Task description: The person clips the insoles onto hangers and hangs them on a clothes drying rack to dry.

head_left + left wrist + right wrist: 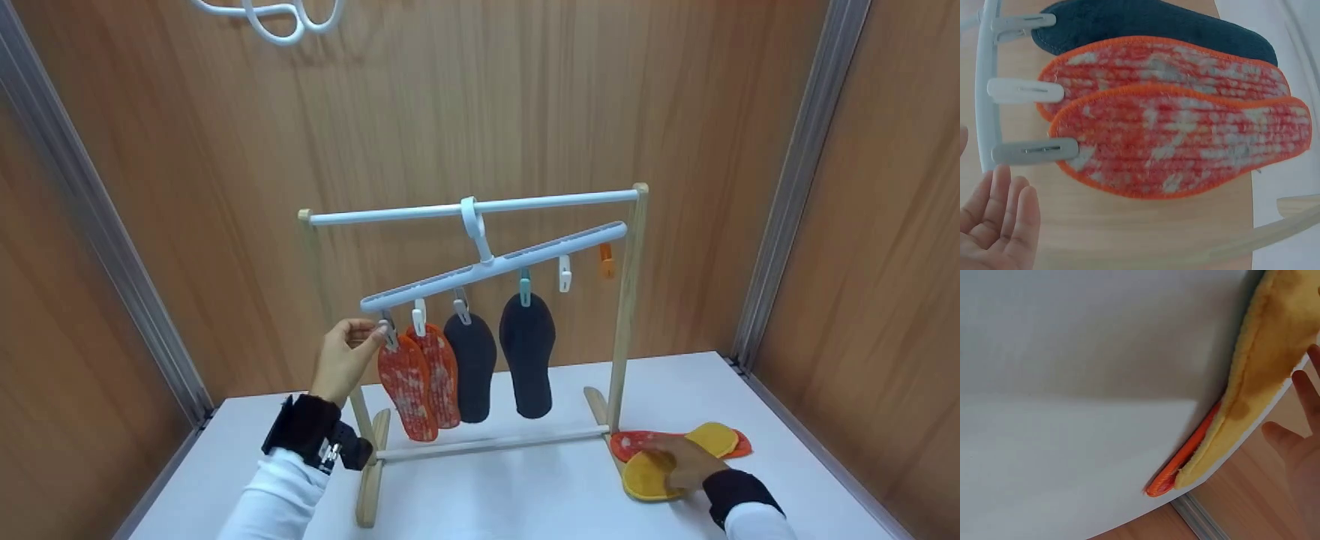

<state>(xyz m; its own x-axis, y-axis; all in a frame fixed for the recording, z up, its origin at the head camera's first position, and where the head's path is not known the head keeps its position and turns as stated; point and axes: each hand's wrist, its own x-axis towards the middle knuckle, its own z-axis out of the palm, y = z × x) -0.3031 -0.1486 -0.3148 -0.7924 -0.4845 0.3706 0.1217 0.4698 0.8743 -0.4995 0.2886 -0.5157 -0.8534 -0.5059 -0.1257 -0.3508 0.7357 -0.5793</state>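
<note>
My left hand (346, 361) is at the low left end of a tilted light-blue clip hanger (439, 285). Its fingers, fairly straight in the left wrist view, lie beside a grey clip (1036, 151) and do not pinch it. That clip holds a red-and-white insole (1185, 143) with orange edging. A matching insole (442, 379) and two dark insoles (474, 375) hang farther along. My right hand (688, 459) is over a yellow insole (646, 481) on the table; its fingers (1304, 391) are spread beside it. A red insole (628, 442) lies partly under the yellow one.
The hanger hooks over the white rail (555, 202) of a wooden-legged stand (626, 322). A white clip (565, 274) and an orange clip (607, 261) hang without insoles. Wood-patterned panels enclose the white table (480, 502). A white wire object (281, 22) shows at the top.
</note>
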